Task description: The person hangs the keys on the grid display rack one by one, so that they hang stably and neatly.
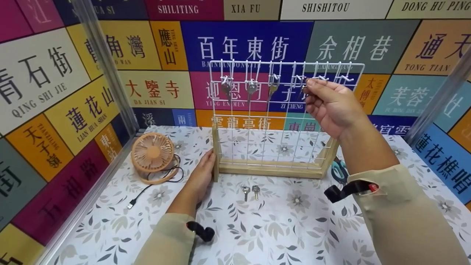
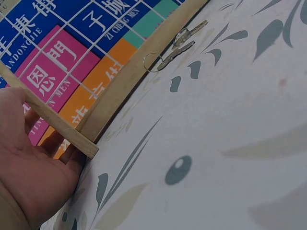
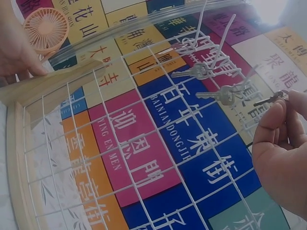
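A white wire grid rack [image 1: 265, 116] in a wooden stand [image 1: 272, 171] stands upright, with a row of hooks along its top. Three keys, such as the middle key [image 1: 251, 86], hang from hooks on its left half. My right hand [image 1: 333, 106] is raised at the hooks right of centre and pinches a key [image 3: 269, 99] between thumb and forefinger. With my left hand [image 1: 203, 175] I grip the stand's left post [image 2: 60, 124], thumb side in front and fingers behind. Two loose keys, a left one [image 1: 245, 192] and a right one [image 1: 255, 191], lie before the stand.
An orange desk fan [image 1: 152, 151] with a black USB cable [image 1: 137, 197] stands left of the rack. Scissors with dark blue handles [image 1: 339, 171] lie at its right. Behind rises a wall of coloured signs [image 1: 246, 40]. A leaf-patterned cloth [image 1: 272, 235] covers the table.
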Demonstrator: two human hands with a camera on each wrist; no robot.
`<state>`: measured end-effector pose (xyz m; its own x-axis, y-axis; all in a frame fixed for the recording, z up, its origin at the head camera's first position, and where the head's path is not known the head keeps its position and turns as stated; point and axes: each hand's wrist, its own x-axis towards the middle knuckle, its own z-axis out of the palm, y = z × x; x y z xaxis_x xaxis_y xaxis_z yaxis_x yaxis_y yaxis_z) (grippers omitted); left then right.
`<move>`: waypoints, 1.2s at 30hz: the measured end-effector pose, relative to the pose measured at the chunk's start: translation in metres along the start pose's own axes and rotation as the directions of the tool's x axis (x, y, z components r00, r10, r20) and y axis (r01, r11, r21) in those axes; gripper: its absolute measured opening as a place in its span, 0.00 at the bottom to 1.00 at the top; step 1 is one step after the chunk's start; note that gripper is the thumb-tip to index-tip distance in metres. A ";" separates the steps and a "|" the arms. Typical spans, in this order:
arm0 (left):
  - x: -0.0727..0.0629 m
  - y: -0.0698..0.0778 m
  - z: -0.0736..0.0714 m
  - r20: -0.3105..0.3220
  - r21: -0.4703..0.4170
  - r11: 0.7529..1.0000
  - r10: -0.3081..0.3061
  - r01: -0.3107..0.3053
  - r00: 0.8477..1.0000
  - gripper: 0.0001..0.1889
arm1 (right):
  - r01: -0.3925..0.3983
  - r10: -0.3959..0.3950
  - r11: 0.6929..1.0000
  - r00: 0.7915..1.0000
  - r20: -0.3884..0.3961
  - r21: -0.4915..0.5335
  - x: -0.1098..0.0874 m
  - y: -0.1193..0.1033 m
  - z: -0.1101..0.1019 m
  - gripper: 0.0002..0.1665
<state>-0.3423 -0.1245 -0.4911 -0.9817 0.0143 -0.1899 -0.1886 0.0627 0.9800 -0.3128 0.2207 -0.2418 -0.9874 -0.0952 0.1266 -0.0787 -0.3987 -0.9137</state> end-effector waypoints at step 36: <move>-0.001 0.002 0.001 -0.005 0.004 1.000 -0.018 0.018 1.000 0.32 | -0.015 0.047 0.963 0.993 0.111 -0.271 -0.012 0.115 -0.013 0.05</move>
<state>-0.3413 -0.1231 -0.4890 -0.9784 0.0083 -0.2067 -0.2057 0.0665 0.9763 -0.3119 0.1873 -0.3533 -0.9687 -0.2140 0.1259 -0.0982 -0.1353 -0.9859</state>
